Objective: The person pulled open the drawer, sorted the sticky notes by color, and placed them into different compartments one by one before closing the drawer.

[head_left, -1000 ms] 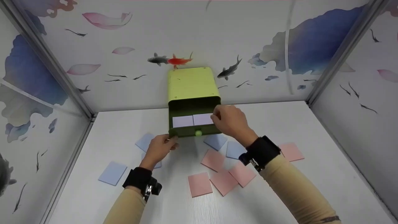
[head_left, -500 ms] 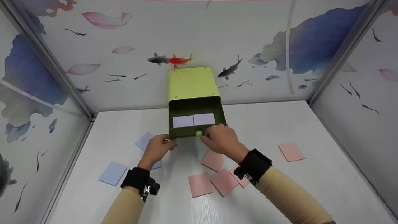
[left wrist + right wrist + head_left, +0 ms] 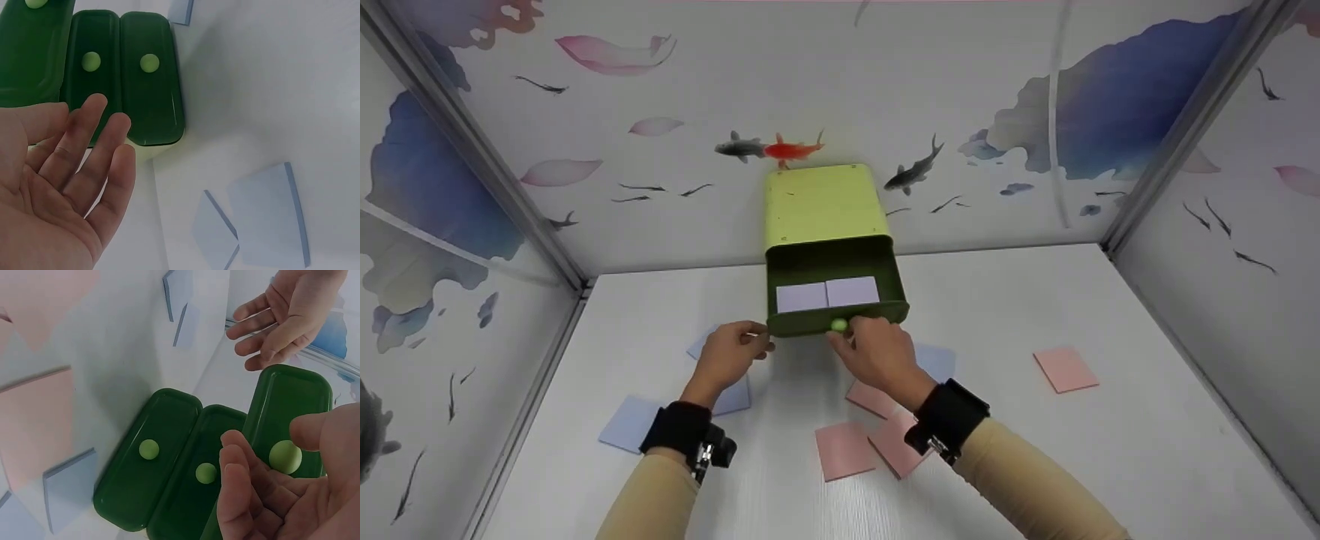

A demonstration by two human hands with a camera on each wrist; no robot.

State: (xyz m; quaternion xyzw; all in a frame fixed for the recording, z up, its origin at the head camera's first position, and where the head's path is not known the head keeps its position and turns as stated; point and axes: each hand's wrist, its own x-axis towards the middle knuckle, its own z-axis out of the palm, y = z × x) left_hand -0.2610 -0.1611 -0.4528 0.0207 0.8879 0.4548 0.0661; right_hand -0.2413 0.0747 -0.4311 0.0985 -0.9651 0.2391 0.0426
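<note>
A small yellow-green cabinet (image 3: 825, 206) stands against the back wall. Its top drawer (image 3: 802, 325) is pulled out and holds two lilac square pads (image 3: 801, 297) side by side. My right hand (image 3: 877, 352) is at the drawer front, fingers loosely bent, with the thumb beside the round light-green knob (image 3: 839, 325); the right wrist view shows no clear pinch on the knob. At the drawer's left corner is my left hand (image 3: 727, 352), relaxed and holding nothing. Below the top drawer, two lower drawers (image 3: 151, 101) are closed in the left wrist view.
Several pink square pads (image 3: 845, 450) lie on the white table in front, and one pink pad (image 3: 1066, 369) is apart at the right. Blue pads (image 3: 626, 424) lie at the left, with another blue pad (image 3: 937, 361) partly behind my right hand.
My right hand has moved from above the lilac pads, down and left to the drawer front near the knob. My left hand has shifted slightly left, away from the drawer corner.
</note>
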